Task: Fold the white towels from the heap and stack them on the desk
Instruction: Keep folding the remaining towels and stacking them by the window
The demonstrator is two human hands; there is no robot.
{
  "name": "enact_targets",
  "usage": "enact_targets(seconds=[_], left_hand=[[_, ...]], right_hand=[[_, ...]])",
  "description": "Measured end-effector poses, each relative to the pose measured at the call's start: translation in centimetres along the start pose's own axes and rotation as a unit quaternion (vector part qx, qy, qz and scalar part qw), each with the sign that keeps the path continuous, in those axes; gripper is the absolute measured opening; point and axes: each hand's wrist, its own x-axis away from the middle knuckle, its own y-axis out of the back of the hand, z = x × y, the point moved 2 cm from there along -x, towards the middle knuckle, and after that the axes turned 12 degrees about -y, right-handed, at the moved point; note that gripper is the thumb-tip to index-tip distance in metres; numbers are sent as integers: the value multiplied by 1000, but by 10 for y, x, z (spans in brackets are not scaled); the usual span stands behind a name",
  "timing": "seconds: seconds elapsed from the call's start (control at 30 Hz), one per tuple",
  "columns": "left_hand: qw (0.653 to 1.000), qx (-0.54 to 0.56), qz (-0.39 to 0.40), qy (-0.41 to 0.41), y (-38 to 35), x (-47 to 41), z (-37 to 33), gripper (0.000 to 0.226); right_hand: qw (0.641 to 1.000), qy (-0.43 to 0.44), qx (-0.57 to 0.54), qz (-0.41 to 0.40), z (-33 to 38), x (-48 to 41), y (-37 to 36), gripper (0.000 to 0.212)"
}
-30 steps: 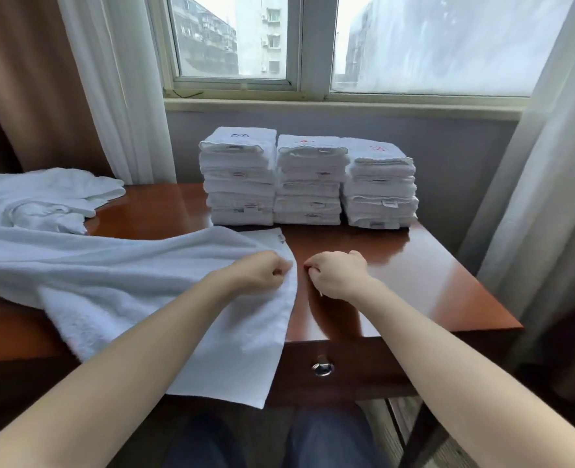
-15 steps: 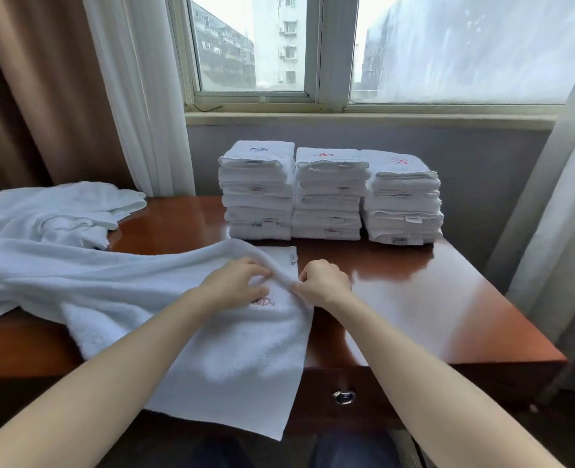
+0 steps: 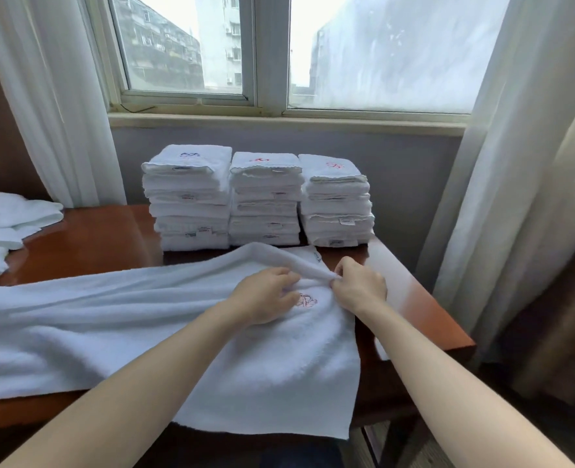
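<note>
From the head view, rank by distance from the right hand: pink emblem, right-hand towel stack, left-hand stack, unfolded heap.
1. The pink emblem, on the spread towel just left of the right hand.
2. The right-hand stack, behind it.
3. The left-hand stack, back left.
4. The unfolded heap, far left.

Left hand [image 3: 265, 295] fingers bent; right hand [image 3: 360, 286] pinching, close together.

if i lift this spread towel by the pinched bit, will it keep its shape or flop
Probably flops: the spread towel bunches into a soft ridge where the right hand pinches it. Its near edge droops over the desk front, so it will likely sag and drag.
</note>
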Motion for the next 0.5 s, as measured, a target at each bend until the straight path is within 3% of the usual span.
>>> enact_targets(seconds=[0.13, 0.23, 0.37, 0.5], left_hand=[[999, 32, -9, -21, -9, -22, -16, 37], [997, 52, -59, 0, -3, -27, -8, 31], [987, -8, -144, 65, 23, -15, 23, 27], [976, -95, -124, 150, 40, 1, 56, 39]], right_hand=[[999, -34, 5, -12, -26, -9, 10, 23], [999, -35, -16, -32, -28, -14, 12, 34], [996, 61, -45, -49, 1, -19, 7, 40], [985, 153, -78, 7, 50, -22, -6, 43]])
